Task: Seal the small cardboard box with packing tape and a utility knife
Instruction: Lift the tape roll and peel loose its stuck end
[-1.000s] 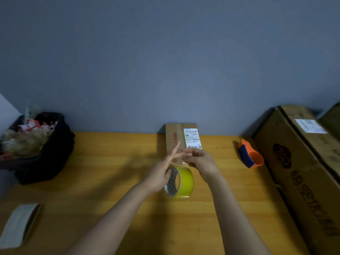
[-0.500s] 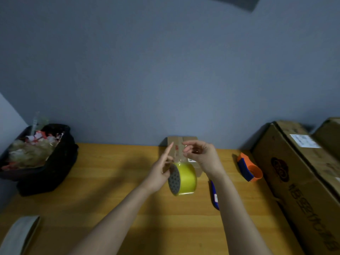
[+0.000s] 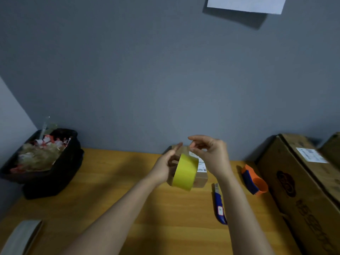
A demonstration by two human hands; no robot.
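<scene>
My left hand (image 3: 165, 165) holds a yellow roll of packing tape (image 3: 184, 172) lifted above the wooden table (image 3: 114, 192). My right hand (image 3: 211, 155) pinches the clear free end of the tape just above the roll. Behind the roll lies the small cardboard box (image 3: 200, 178) with a white label, mostly hidden by the roll and my hands. A blue utility knife (image 3: 219, 205) rests on the table, right of my right forearm.
A black bin (image 3: 55, 173) full of scraps stands at the left by the wall. An orange and blue tape dispenser (image 3: 254, 181) sits beside a large cardboard carton (image 3: 298, 196) on the right. A pale tape roll (image 3: 22, 236) lies at the near left.
Both hands have lifted the yellow roll higher, turning its outer band toward me. The right hand's pinch has risen above the roll. The view has tilted upward, bringing the knife into sight.
</scene>
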